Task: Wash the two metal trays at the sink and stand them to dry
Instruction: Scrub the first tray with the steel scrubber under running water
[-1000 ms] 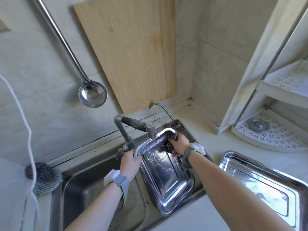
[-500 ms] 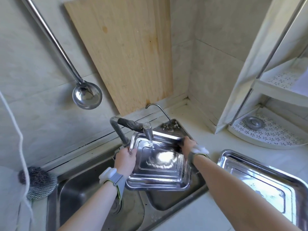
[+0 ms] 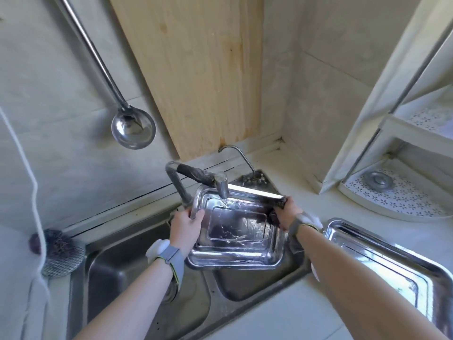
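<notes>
A shiny metal tray (image 3: 235, 253) is held level over the double sink (image 3: 137, 271), its inside facing up under the tap (image 3: 221, 185). Water runs from the tap onto the tray's far part. My left hand (image 3: 186, 227) grips the tray's left rim. My right hand (image 3: 286, 214) holds the right rim together with a dark scrubbing pad (image 3: 274, 217) pressed against it. A second metal tray (image 3: 392, 263) lies flat on the counter to the right, inside up.
A wooden board (image 3: 196, 69) leans on the back wall behind a thin second spout (image 3: 237, 155). A ladle (image 3: 133, 128) hangs at the left. A steel wool ball (image 3: 61, 251) sits left of the sink. A white corner shelf (image 3: 397, 200) holds a sink strainer (image 3: 378, 180).
The tray went from standing tilted in the right basin to lying level under the running tap. My right hand moved from its top edge to its right rim.
</notes>
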